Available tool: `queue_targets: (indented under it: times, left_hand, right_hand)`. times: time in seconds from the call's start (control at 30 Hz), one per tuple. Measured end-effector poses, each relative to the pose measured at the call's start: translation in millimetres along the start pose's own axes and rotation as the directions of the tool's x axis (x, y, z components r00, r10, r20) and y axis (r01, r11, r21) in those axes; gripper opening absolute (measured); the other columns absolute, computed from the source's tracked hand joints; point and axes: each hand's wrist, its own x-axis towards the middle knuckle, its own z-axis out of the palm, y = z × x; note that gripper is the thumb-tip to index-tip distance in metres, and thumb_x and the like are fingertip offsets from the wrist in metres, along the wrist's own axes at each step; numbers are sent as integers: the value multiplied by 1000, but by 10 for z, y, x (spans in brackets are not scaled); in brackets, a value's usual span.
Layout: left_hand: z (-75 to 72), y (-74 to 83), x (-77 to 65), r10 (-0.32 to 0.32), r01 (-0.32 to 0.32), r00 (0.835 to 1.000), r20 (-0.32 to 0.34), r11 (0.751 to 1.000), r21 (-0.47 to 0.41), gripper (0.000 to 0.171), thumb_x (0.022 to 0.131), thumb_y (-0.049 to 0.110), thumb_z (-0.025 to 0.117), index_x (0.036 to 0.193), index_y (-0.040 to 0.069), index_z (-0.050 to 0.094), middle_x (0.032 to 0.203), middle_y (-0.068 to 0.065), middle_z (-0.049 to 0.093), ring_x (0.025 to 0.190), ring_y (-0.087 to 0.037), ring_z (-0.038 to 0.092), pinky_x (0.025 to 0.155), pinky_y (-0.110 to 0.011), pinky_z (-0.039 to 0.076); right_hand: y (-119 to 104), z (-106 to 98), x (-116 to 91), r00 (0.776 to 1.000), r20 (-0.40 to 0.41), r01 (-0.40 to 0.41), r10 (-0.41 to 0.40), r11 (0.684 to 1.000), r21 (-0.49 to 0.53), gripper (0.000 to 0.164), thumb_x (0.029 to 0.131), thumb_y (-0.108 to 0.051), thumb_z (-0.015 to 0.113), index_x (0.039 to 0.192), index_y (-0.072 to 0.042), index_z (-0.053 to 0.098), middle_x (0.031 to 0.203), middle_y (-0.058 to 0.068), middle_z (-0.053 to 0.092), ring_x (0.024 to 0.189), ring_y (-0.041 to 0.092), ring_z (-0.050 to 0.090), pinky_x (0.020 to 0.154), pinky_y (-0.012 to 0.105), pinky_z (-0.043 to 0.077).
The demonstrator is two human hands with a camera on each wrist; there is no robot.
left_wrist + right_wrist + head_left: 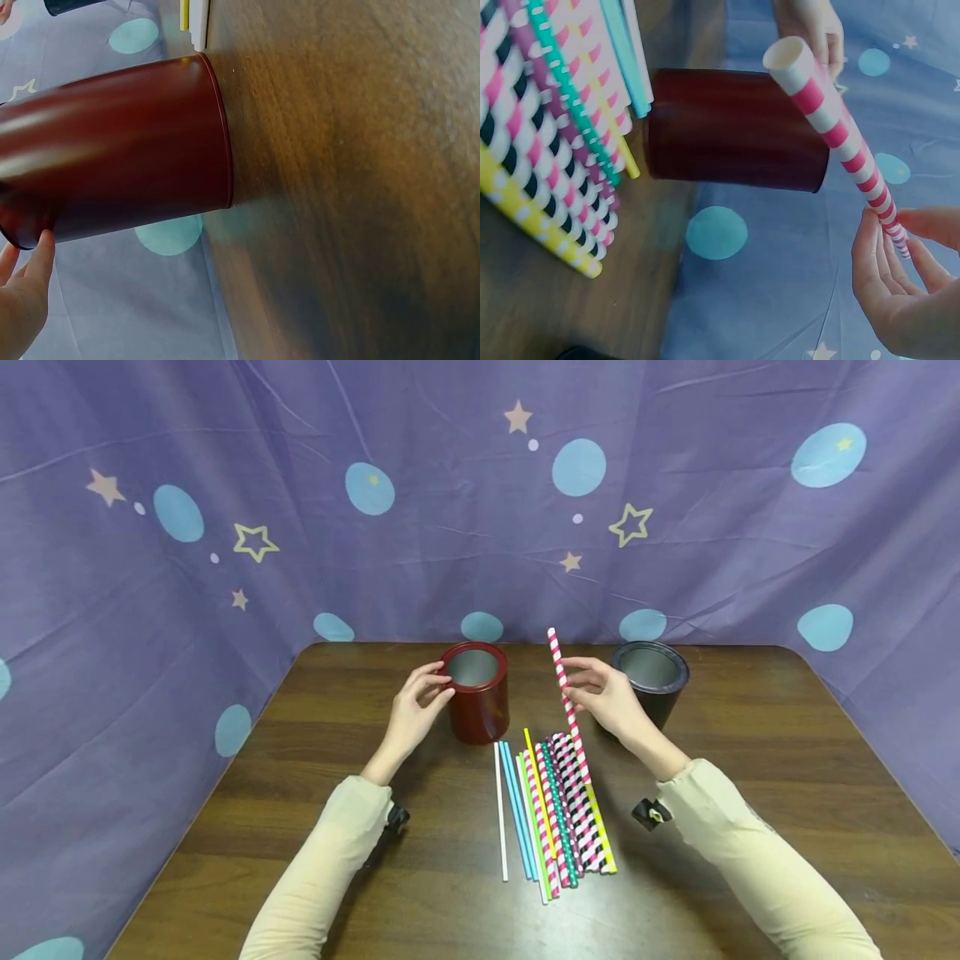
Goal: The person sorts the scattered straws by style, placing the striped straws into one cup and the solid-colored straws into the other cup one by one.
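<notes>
A pink-and-white striped straw is pinched near its upper half by my right hand, which holds it up on a slant above the table. In the right wrist view, the straw shows its hollow end toward the camera. My left hand rests its fingertips against the side and rim of a dark red can. The left wrist view shows those fingers touching the outside of the can near its mouth. Several straws in various colours and patterns lie side by side between the arms.
A black can stands behind the right hand, partly hidden by it. Both cans are upright and open at the top on the brown wooden table. A purple curtain with stars and blue ovals hangs behind the table.
</notes>
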Motion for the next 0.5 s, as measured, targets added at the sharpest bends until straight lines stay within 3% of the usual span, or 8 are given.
queue_targets:
  times: [0.17, 0.37, 0.5]
  left_hand:
    - [-2, 4, -7, -1, 1, 1000, -3, 1000, -7, 18, 80, -7, 59, 95, -15, 57, 119, -31, 45, 111, -40, 45, 88, -51, 43]
    - [4, -11, -7, 3, -3, 1000, -4, 1000, -11, 18, 80, -7, 59, 95, -15, 57, 119, -30, 46, 112, -38, 45, 89, -49, 44]
    - [14, -23, -4, 12, -12, 1000, -5, 1000, -23, 18, 80, -8, 59, 95, -16, 56, 119, -30, 45, 112, -38, 45, 89, -50, 43]
  right_hand:
    - [-60, 48, 63, 1000, -29, 0, 2, 999, 49, 40, 82, 3, 58, 120, -1, 50, 94, 21, 59, 69, 8, 60, 59, 27, 55]
    - [-134, 106, 119, 998, -60, 5, 0, 996, 89, 41, 81, 4, 57, 121, -1, 49, 98, 28, 56, 69, 6, 59, 60, 27, 55]
    - [-170, 148, 170, 997, -80, 12, -3, 995, 103, 41, 81, 5, 57, 121, -1, 49, 96, 23, 59, 69, 6, 59, 61, 30, 55]
